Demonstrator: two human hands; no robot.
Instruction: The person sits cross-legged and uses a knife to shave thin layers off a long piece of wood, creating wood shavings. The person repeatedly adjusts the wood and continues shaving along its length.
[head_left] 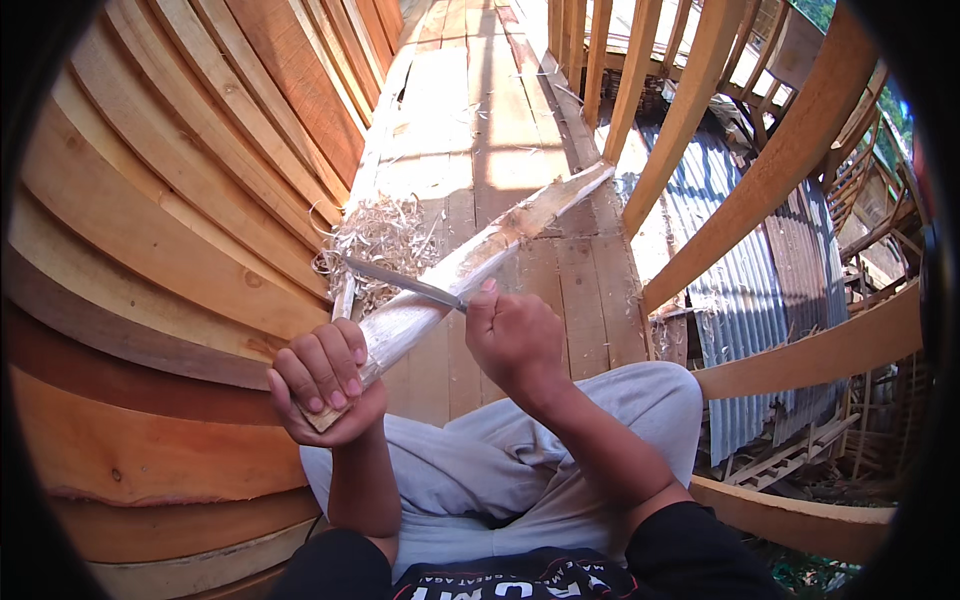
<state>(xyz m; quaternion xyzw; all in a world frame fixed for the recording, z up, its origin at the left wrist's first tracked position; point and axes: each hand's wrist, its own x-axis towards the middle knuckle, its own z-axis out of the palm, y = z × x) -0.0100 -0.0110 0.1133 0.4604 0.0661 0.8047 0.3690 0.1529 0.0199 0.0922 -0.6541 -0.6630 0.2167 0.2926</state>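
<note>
My left hand [325, 380] is wrapped around the near end of a long, pale piece of wood [470, 262]. The wood slants up and to the right across my lap, its far end close to the railing posts. In my right hand [518, 338] is a knife [405, 281], held in a closed fist with the thumb on top; the fist hides its handle. The blade lies across the upper face of the wood and points left. Its tip reaches over a heap of curled wood shavings [385, 240] on the floor.
A wooden plank wall [180, 240] rises close on my left. Railing posts [745, 190] stand along the right edge of the plank floor [590, 290]. Beyond them, lower down, are corrugated metal sheets [735, 330]. My crossed legs [620, 400] are beneath my forearms.
</note>
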